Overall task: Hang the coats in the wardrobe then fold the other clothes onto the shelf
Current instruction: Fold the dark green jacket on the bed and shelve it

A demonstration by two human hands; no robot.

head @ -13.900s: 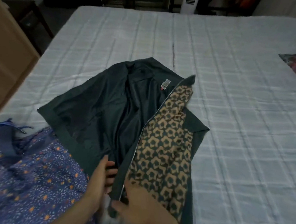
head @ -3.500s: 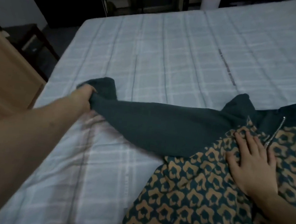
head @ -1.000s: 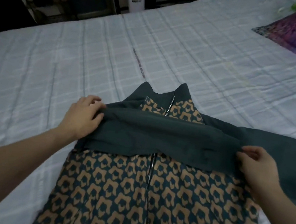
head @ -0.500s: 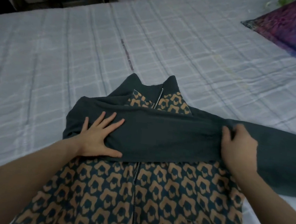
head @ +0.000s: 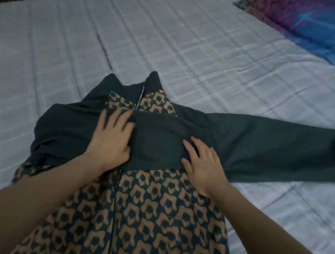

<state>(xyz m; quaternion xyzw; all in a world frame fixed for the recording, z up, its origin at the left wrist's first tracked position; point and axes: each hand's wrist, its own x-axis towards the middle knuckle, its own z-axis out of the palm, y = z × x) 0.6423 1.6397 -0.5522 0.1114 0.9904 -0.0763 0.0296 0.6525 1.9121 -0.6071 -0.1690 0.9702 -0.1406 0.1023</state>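
A zipped jacket (head: pixel 143 213) with a teal-and-tan pattern lies front-up on the bed, collar pointing away from me. Its plain dark teal left sleeve (head: pixel 156 144) is folded across the chest. My left hand (head: pixel 111 139) lies flat on that folded sleeve with fingers spread. My right hand (head: pixel 201 165) rests flat on the sleeve's right end and the patterned front. The other sleeve (head: pixel 280 149) stretches straight out to the right over the sheet.
The bed (head: pixel 191 46) is covered with a pale checked sheet. A purple-and-blue pillow (head: pixel 318 24) lies at the top right corner. Dark floor shows beyond the bed's far edge at top left.
Both hands have slid inward along the folded sleeve toward the zip, pressing it flat. The view has tilted a little lower and closer.
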